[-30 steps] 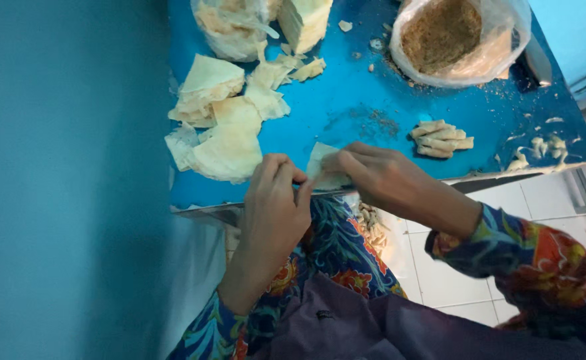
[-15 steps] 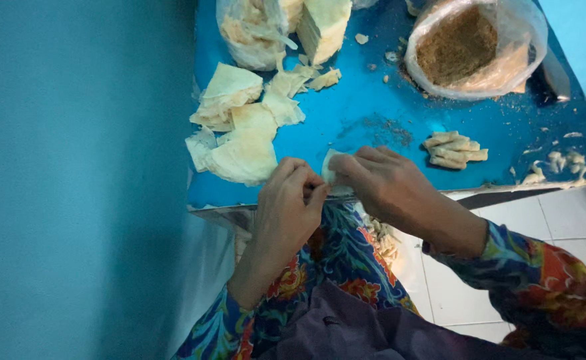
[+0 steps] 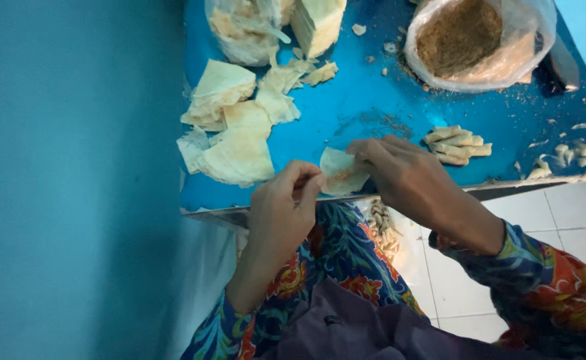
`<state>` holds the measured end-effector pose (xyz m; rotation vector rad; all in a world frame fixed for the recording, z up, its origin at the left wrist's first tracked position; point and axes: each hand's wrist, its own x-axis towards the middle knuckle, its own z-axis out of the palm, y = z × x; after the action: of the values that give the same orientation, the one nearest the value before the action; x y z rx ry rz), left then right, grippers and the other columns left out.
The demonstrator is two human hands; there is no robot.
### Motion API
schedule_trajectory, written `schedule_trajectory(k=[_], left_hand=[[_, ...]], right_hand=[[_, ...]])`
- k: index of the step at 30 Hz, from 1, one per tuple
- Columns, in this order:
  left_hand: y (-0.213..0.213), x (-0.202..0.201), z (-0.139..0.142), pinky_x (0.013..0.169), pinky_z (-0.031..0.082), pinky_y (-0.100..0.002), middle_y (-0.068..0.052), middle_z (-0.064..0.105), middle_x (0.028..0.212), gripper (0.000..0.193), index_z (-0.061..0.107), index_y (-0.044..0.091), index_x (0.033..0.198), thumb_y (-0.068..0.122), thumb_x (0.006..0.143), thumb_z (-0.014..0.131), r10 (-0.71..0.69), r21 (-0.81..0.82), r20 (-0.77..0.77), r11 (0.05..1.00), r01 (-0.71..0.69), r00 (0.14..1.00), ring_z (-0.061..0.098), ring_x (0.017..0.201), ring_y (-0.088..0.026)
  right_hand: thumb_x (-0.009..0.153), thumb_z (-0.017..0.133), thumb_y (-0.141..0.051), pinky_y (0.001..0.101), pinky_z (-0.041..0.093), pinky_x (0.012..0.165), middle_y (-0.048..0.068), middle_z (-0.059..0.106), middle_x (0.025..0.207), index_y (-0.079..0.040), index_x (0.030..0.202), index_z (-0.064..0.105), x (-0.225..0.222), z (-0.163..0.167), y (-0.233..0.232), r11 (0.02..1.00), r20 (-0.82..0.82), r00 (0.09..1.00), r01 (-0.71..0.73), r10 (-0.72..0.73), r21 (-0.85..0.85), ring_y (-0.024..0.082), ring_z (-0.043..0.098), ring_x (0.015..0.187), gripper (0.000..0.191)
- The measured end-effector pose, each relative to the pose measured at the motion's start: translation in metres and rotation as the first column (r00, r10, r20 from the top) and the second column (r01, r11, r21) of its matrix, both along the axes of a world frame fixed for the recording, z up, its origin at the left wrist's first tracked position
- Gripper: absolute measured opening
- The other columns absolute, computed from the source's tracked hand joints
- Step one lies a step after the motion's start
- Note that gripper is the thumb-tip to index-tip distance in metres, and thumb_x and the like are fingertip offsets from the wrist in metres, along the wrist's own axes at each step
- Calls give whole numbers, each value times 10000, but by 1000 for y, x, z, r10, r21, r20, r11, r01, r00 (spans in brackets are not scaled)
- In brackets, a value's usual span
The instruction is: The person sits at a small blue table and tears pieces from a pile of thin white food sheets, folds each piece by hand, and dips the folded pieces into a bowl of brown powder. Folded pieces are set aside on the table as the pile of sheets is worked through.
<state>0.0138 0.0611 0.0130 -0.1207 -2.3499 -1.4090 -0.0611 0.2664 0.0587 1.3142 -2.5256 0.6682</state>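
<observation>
Head view: both hands are working one thin pale wrapper sheet (image 3: 341, 175) at the near edge of the blue bench (image 3: 373, 113). Left hand (image 3: 281, 213) is pinching the sheet's near-left edge, grip closed on it. Right hand (image 3: 409, 177) is pressing fingers on the sheet's far-right side, grip also clamped on it. A smear of brownish filling is showing on the sheet.

Relative to the sheet: a loose pile of flat wrappers (image 3: 236, 143) is lying just left and beyond. A small stack of rolled pieces (image 3: 458, 145) is sitting right of the right hand. A clear bag of brown crumbly filling (image 3: 476, 40) is sitting far right. A second bag of pale scraps (image 3: 243, 27) and a pale block (image 3: 316, 23) are sitting far left. White tiled floor (image 3: 559, 220) is showing below the bench edge.
</observation>
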Motion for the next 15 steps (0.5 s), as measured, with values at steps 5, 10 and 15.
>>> schedule_trajectory(k=[5, 10, 15], left_hand=[[2, 4, -2, 611, 561, -360, -110, 749, 882, 104, 679, 59, 1094, 119, 1021, 635, 17, 2, 78, 1000, -17, 997, 753, 733, -234], [8, 2, -6, 654, 593, -342, -109, 757, 957, 115, 656, 44, 1121, 104, 1048, 591, -13, 121, 34, 993, 9, 999, 772, 818, -206], [3, 0, -6, 669, 610, -331, -116, 751, 1003, 134, 649, 43, 1156, 101, 1062, 573, -44, 101, 24, 994, 42, 999, 768, 879, -217]], right_hand=[[937, 698, -26, 429, 559, 786, 120, 714, 983, -53, 1176, 607, 3, -8, -1, 998, -47, 998, -38, 36, -42, 318, 693, 926, 257], [849, 751, -69, 414, 562, 746, 117, 707, 961, -46, 1207, 608, 6, -14, -15, 996, 17, 999, -27, 28, -87, 305, 693, 890, 385], [784, 660, 43, 404, 585, 808, 161, 720, 1133, -89, 1121, 595, 2, -6, -9, 989, -128, 987, -114, 101, -94, 325, 699, 957, 368]])
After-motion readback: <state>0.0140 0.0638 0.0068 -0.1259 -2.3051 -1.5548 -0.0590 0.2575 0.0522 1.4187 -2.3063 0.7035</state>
